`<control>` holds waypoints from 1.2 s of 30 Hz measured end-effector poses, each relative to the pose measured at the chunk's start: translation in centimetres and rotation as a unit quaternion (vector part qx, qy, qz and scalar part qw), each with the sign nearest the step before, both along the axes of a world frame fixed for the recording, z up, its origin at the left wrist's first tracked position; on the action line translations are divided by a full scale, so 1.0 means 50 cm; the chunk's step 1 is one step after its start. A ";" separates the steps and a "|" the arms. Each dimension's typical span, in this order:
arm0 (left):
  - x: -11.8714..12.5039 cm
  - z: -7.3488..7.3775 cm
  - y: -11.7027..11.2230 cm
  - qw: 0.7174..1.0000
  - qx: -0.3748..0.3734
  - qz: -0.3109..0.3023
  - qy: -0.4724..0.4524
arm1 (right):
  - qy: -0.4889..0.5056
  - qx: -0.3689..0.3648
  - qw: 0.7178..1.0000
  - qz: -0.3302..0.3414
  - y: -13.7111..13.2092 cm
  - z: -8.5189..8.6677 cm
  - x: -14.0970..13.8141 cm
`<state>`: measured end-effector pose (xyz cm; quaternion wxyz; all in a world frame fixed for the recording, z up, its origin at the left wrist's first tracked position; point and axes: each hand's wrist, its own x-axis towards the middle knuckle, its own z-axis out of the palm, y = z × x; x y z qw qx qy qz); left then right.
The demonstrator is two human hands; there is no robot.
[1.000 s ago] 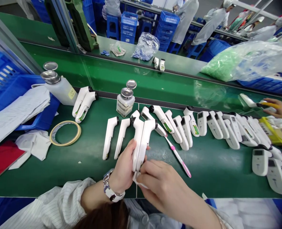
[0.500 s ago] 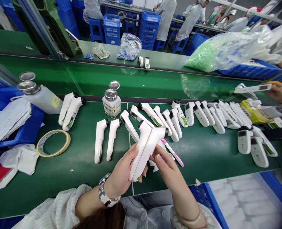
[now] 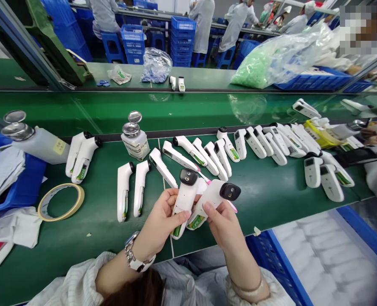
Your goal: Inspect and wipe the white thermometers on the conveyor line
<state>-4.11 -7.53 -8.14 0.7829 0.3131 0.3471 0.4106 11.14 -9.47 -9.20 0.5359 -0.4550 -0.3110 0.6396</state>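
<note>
One white device (image 3: 184, 197) is in the left hand (image 3: 156, 221), and another white device (image 3: 212, 195) is in the right hand (image 3: 225, 221). Both are held near, in the middle, above the green table (image 3: 102, 242). The left hand pinches its device low down, with the thumb across the front. The black head (image 3: 188, 176) sticks out on the far side of that grip, and a bit of green shows just below the thumb. The right hand also has a narrow grip, with its thumb pressed on the front of its device. This one leans right, so its black head is to the right of the thumb and its green end is to the left, near the other device.

Left of the hands lies a roll of tape (image 3: 80, 199). A little farther, two white devices (image 3: 123, 191) lie side by side. Past the hands, many more white devices (image 3: 255, 142) spread to the right. A small bottle (image 3: 136, 142) stands left of them. Far away, people (image 3: 203, 23) in pale coats are near blue crates (image 3: 182, 40).
</note>
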 end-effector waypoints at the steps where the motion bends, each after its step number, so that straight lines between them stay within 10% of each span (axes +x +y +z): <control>1: 0.001 -0.001 0.000 1.000 0.000 0.001 -0.003 | 0.008 -0.006 1.000 -0.005 0.000 0.002 0.001; 36: 0.011 0.016 -0.008 0.996 -0.082 0.004 -0.045 | 0.247 -0.131 0.960 0.001 -0.009 -0.002 0.007</control>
